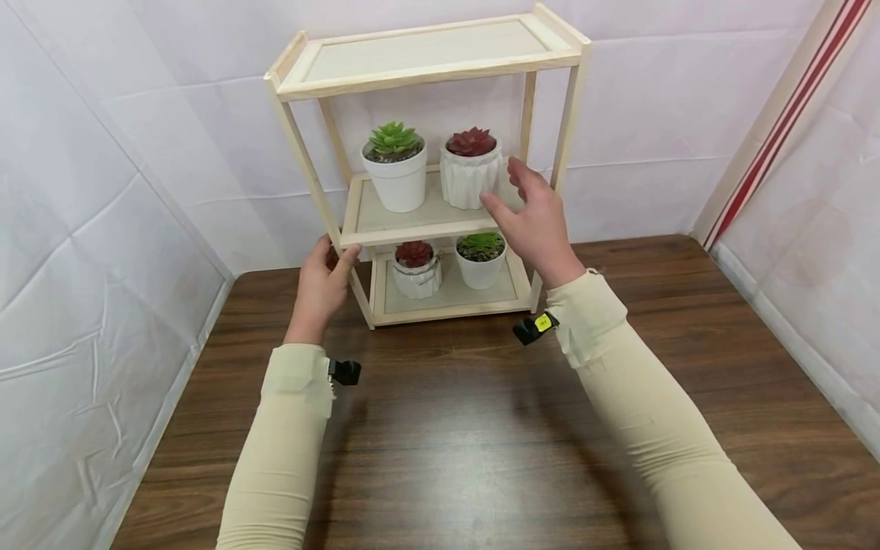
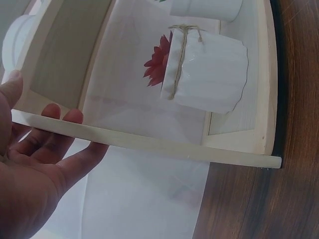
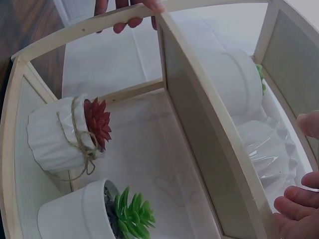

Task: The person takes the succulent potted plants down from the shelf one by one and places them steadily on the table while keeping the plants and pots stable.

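A small yellow label (image 1: 544,322) is borne by the black device (image 1: 526,331) at the cuff of the right sleeve (image 1: 593,315); dark characters are printed on it, but they are too small and blurred to be read. In the right wrist view, faint curved marks (image 3: 172,185) are seen on the white backdrop (image 3: 134,132), and no lettering can be made out in them.

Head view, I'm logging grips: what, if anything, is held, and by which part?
The left hand grips the shelf by its left front post, near the middle tier; the right hand shows no grip.
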{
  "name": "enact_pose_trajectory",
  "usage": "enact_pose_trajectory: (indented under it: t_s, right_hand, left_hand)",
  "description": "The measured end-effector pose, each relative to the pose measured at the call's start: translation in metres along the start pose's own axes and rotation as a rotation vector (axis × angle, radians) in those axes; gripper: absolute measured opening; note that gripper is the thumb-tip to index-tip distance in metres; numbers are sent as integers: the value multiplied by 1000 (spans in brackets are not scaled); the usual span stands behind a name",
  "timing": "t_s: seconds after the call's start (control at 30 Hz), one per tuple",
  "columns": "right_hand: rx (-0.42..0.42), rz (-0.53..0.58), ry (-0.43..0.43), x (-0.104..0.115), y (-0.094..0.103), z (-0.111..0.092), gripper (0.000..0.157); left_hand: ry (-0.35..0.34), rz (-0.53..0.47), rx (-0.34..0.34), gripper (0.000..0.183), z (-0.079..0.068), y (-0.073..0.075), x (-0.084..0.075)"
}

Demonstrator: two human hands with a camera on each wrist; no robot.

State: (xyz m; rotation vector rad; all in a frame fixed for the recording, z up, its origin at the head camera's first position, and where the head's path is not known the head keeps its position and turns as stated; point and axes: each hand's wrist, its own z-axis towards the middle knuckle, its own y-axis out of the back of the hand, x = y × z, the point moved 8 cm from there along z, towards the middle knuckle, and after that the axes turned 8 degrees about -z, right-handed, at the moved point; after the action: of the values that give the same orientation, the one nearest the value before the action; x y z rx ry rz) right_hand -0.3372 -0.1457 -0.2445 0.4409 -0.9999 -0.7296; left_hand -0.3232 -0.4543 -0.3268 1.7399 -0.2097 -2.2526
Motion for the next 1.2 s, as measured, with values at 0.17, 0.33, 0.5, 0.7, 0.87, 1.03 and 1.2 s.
enact_pose_trajectory:
  t_s: [0.17, 0.33, 0.5, 0.7, 0.87, 1.03, 1.2]
  right_hand:
    - [9, 1, -7, 1, -1, 4, 71]
    - [6, -19, -6, 3, -1, 8, 71]
    - [14, -37, -26, 2, -3, 13, 73]
    - [16, -47, -48, 0, -6, 18, 74]
    - [13, -54, -58, 1, -6, 22, 76]
    - [18, -65, -72, 2, -5, 26, 78]
    - [42, -84, -100, 1, -7, 30, 80]
  left_hand:
    - [0, 2, 1, 61, -1, 0, -1]
    - [-15, -6, 1, 59, 0, 0, -1]
    - [-33, -5, -6, 56, 0, 1, -3]
    - [-34, 10, -11, 57, 0, 1, -3]
    - [-26, 23, -17, 58, 0, 1, -2]
    - [-24, 25, -17, 58, 0, 1, -2]
    - [-17, 17, -15, 59, 0, 1, -1]
